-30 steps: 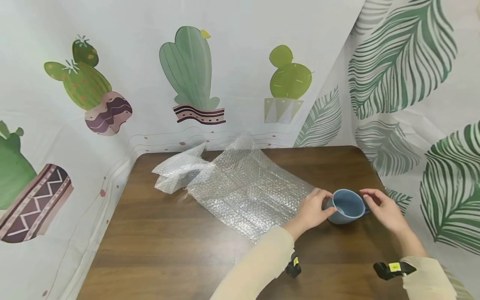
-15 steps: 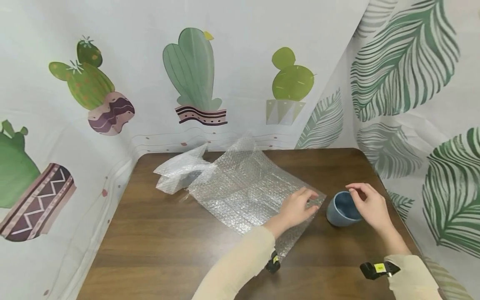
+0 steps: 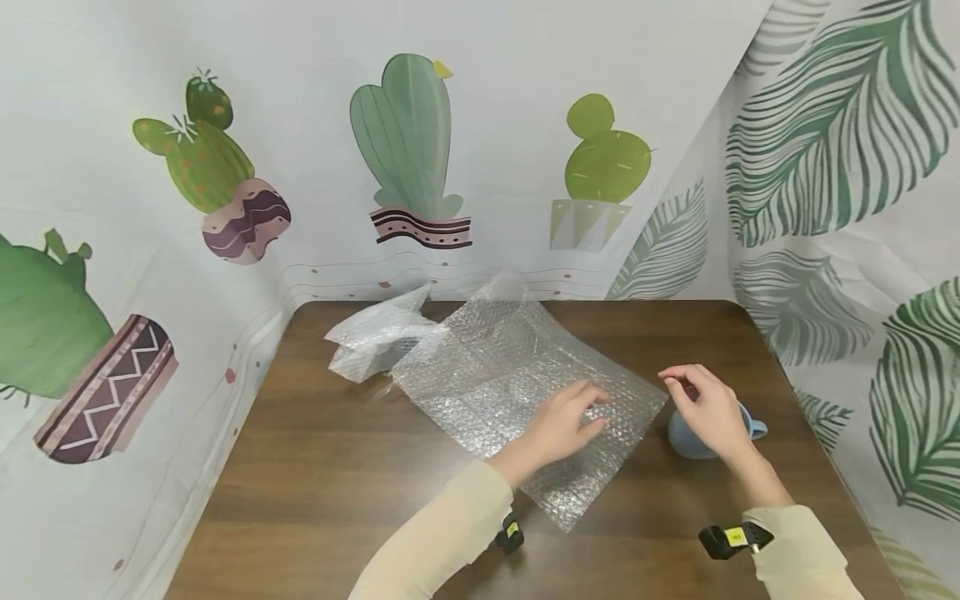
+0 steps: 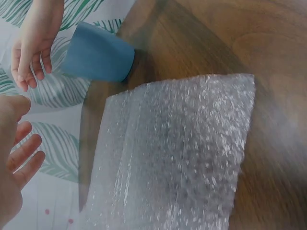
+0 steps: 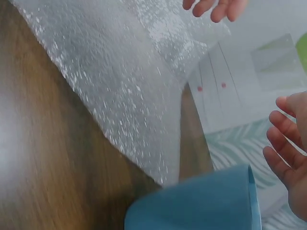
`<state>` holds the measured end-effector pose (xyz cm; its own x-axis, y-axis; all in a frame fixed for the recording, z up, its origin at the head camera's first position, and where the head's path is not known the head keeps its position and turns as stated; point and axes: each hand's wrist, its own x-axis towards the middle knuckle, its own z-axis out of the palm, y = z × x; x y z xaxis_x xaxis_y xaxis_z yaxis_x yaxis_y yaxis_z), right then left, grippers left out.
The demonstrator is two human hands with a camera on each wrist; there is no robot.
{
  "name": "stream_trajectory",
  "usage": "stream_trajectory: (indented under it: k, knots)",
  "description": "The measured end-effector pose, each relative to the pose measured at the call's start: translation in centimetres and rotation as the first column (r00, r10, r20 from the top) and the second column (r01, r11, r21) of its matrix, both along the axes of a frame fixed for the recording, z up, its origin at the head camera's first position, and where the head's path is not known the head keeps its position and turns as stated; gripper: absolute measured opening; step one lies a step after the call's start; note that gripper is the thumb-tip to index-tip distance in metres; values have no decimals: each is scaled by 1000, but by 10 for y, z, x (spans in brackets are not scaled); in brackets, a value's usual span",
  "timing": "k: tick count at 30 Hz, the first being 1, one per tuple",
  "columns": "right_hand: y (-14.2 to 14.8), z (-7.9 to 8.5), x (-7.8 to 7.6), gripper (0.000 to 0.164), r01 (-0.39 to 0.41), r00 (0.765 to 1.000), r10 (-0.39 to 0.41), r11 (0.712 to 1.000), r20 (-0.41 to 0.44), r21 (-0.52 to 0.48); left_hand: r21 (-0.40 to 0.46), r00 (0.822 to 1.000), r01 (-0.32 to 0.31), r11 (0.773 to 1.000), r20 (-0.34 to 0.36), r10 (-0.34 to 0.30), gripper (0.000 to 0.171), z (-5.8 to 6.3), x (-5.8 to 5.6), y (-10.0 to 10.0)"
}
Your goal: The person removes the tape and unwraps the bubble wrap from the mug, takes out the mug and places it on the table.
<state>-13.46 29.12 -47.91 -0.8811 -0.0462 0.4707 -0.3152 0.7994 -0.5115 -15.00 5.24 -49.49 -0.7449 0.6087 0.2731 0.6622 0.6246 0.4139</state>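
A blue mug (image 3: 690,439) stands upright on the right part of the wooden table, its handle pointing right. In the head view my right hand (image 3: 708,414) hovers in front of the mug and hides much of its rim; the fingers are loosely bent and hold nothing. My left hand (image 3: 566,423) is over the sheet of bubble wrap (image 3: 480,400), relaxed, with thumb and fingers apart. The sheet lies flat, one corner reaching close to the mug. In the right wrist view the mug (image 5: 196,203) sits below my fingers (image 5: 283,153), apart from them.
A crumpled piece of bubble wrap (image 3: 375,333) lies at the back left, beside the flat sheet's left corner. The brown table (image 3: 315,492) meets a printed cloth backdrop (image 3: 510,150) with cactus and leaf pictures at its back and sides.
My left hand has let go of the mug and moved left over the bubble wrap. My right hand has moved left from beside the handle to in front of the mug.
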Motion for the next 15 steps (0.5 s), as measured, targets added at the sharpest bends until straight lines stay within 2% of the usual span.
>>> stream_trajectory:
  k: [7,15]
  knots:
    - [-20,-4,-4,14,-52,999,52,998,4,29,9,999,28,1000,-35,-28,32,9,6,-14]
    - [-43,-8,-11,16,-131,991,131,991,22,20,-16,997,37,999,-73,-38,35,10,9,-39]
